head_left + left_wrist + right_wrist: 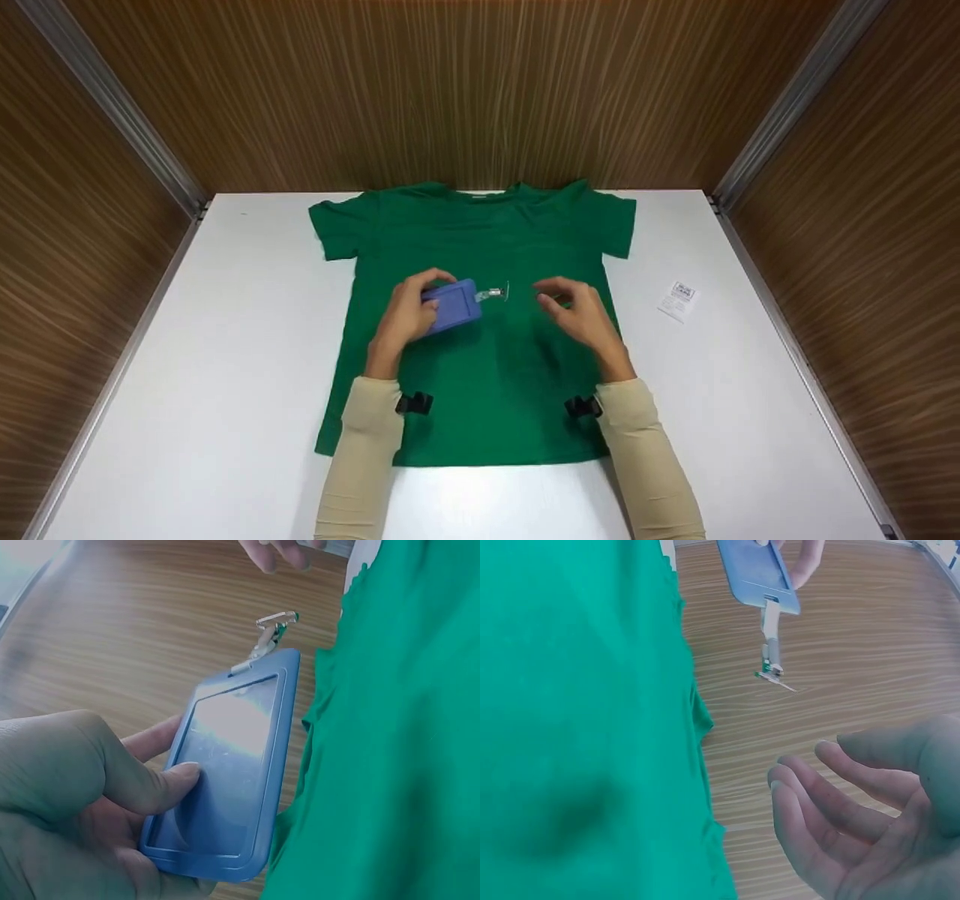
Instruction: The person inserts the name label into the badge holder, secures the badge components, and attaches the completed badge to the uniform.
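My left hand (407, 311) grips a blue badge holder (454, 306) above the green T-shirt (480, 405), thumb pressed on its face. In the left wrist view the badge holder (225, 765) has a glossy clear window. A strap with a small metal clip (495, 292) sticks out from its end toward the right hand. Apart from the clip, my right hand (581, 311) hovers over the shirt with fingers loosely bent and nothing between them. The right wrist view shows a gap between those fingers (832, 802) and the clip (774, 675).
The shirt lies spread face up on a white table (210, 360), sleeves out to both sides. A small printed white card (679, 301) lies on the table to the right. Wood-grain panels (465, 90) with metal corner strips stand at the back and both sides.
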`<state>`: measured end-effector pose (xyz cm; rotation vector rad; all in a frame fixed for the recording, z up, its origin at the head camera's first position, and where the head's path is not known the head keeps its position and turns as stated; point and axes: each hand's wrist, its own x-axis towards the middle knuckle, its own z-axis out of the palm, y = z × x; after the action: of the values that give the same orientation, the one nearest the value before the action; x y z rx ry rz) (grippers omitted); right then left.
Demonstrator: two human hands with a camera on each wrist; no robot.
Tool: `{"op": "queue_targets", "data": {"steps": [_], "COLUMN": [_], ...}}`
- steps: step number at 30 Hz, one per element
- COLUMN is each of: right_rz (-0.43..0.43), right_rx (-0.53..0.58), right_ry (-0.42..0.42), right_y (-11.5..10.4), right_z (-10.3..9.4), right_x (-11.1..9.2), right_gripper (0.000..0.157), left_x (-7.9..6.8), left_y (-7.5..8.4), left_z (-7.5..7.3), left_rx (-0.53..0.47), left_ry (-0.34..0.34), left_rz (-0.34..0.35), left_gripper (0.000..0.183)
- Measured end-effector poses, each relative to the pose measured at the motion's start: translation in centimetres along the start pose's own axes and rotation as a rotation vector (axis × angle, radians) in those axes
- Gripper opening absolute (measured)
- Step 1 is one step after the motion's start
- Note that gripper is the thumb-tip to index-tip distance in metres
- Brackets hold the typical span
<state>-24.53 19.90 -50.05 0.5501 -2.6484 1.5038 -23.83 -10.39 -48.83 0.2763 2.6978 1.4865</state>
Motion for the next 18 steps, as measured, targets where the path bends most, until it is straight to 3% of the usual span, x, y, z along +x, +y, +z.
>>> {"op": "queue_targets", "data": {"steps": [6,12,18], "right_rz": [0.065,0.147,0.137], "right_rx": [0.079,0.149,0.161], "right_ry": [-0.043,-0.133,-0.128], "right_y": [0.2,-1.1,-0.4], "right_z": [0.4,0.8,1.2], "right_x": [0.0,0.1,0.1], "right_gripper": [0.033,0.040,0.037], "left_x": [-0.1,-0.2,-0.1], "left_y": [0.4,1.0,1.3], "left_z": [0.6,1.3,1.7], "left_rx": [-0.004,0.005,-0.003], "left_ry": [-0.027,-0.040,-0.057], "left_rz": [0.067,0.095,0.134], "left_gripper": [0.043,0.038,0.039]}}
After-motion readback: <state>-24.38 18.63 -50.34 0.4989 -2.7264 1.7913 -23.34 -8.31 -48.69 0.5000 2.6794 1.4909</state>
